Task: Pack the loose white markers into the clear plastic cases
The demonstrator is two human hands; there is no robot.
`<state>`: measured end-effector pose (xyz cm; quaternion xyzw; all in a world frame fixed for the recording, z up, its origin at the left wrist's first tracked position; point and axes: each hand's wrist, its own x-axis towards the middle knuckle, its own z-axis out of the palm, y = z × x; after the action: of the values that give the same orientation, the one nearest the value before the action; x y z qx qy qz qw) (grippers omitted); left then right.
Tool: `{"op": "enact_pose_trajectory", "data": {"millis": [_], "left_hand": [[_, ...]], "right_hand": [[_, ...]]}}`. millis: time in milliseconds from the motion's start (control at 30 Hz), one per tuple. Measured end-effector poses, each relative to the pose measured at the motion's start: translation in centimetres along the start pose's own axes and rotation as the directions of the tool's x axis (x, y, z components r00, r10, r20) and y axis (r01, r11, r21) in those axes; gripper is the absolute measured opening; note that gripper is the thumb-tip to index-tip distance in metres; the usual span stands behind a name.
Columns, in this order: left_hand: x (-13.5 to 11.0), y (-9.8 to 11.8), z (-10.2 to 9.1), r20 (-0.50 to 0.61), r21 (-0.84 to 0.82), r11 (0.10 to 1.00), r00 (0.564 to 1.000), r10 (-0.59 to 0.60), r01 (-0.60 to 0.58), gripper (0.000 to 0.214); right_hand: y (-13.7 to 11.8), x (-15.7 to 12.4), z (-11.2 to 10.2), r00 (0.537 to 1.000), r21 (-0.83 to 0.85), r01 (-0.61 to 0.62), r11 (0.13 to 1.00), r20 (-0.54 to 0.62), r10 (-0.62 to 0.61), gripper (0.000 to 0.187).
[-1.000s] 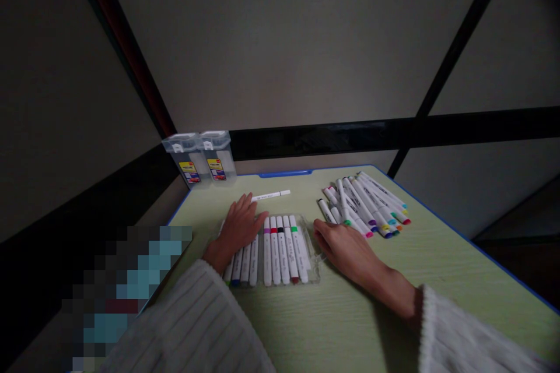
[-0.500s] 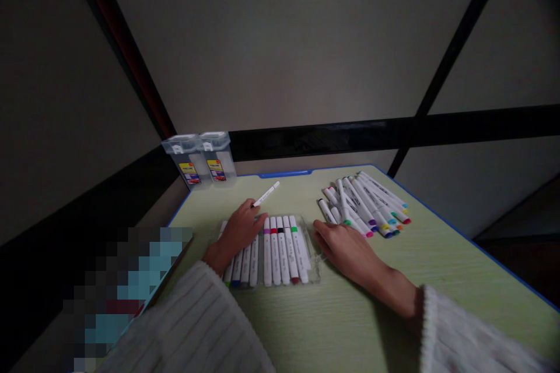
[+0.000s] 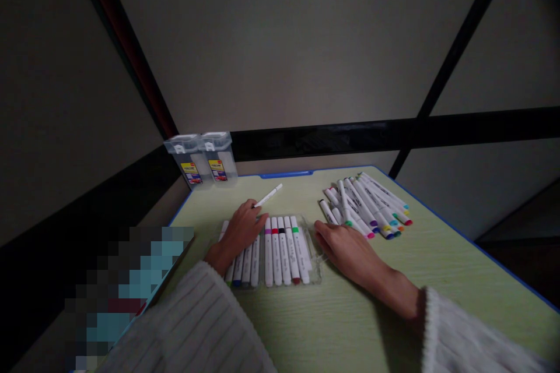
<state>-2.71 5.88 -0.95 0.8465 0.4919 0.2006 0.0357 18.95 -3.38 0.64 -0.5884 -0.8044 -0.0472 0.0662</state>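
My left hand (image 3: 244, 226) is over the left half of a clear plastic tray (image 3: 315, 274), its fingers closed on one end of a white marker (image 3: 269, 195) that points away to the upper right. White markers (image 3: 280, 253) with coloured bands lie side by side in the tray, some of them covered by that hand. Against the tray's right edge rests my right hand (image 3: 343, 245), fingers curled down. Whatever lies under those fingertips is hidden. Just beyond it, a loose pile of white markers (image 3: 365, 204) with coloured ends spreads over the table.
Two clear lidded boxes (image 3: 186, 160) with yellow labels stand at the table's back left corner. The light green table (image 3: 350, 326) has a blue edge and a blue handle (image 3: 286, 174) at the back. Behind it rises a panelled wall (image 3: 284, 58). A blurred-out patch covers the lower left.
The whole view has shifted very slightly. Both hands and the markers otherwise keep nearly the same places.
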Motion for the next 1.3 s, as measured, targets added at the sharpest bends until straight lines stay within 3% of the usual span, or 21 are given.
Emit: {"op": "enact_pose_trajectory", "data": {"millis": [333, 533, 700, 833, 933, 1033, 1133, 1300], "left_hand": [[0.2, -0.3, 0.2, -0.138, -0.049, 0.998, 0.989, 0.044, -0.051, 0.023], [0.2, -0.4, -0.2, -0.294, -0.116, 0.993, 0.956, -0.003, -0.033, 0.025], [-0.2, 0.4, -0.8, -0.363, -0.198, 0.978, 0.931, -0.017, -0.059, 0.022], [-0.3, 1.0, -1.2, -0.384, -0.328, 0.945, 0.915, -0.121, -0.013, 0.018], [-0.2, 1.1, -1.1, -0.351, -0.535, 0.842, 0.887, -0.301, 0.074, 0.019], [0.1, 1.0, -0.8, -0.253, -0.731, 0.667, 0.851, -0.461, 0.144, 0.02], [0.3, 0.9, -0.8, -0.154, -0.838, 0.519, 0.839, -0.522, 0.169, 0.018], [0.2, 1.4, -1.3, -0.069, -0.913, 0.375, 0.847, -0.527, 0.158, 0.022]], "right_hand": [[-0.1, 0.0, -0.1, 1.0, -0.005, 0.003, 1.0, -0.002, -0.003, 0.014], [-0.2, 0.0, -0.2, 1.0, 0.002, -0.016, 1.0, 0.019, 0.016, 0.014], [-0.1, 0.0, -0.1, 1.0, 0.013, -0.013, 1.0, 0.007, 0.013, 0.015], [0.0, 0.0, 0.0, 1.0, 0.002, -0.008, 1.0, 0.005, 0.008, 0.014], [0.0, 0.0, 0.1, 1.0, -0.003, -0.003, 1.0, -0.002, 0.003, 0.013], [0.0, -0.1, 0.0, 1.0, 0.0, -0.004, 1.0, -0.002, 0.004, 0.014], [-0.1, 0.0, -0.1, 1.0, -0.001, -0.014, 1.0, 0.004, 0.014, 0.014], [-0.1, 0.0, 0.0, 1.0, 0.009, -0.022, 1.0, -0.008, 0.022, 0.015]]}}
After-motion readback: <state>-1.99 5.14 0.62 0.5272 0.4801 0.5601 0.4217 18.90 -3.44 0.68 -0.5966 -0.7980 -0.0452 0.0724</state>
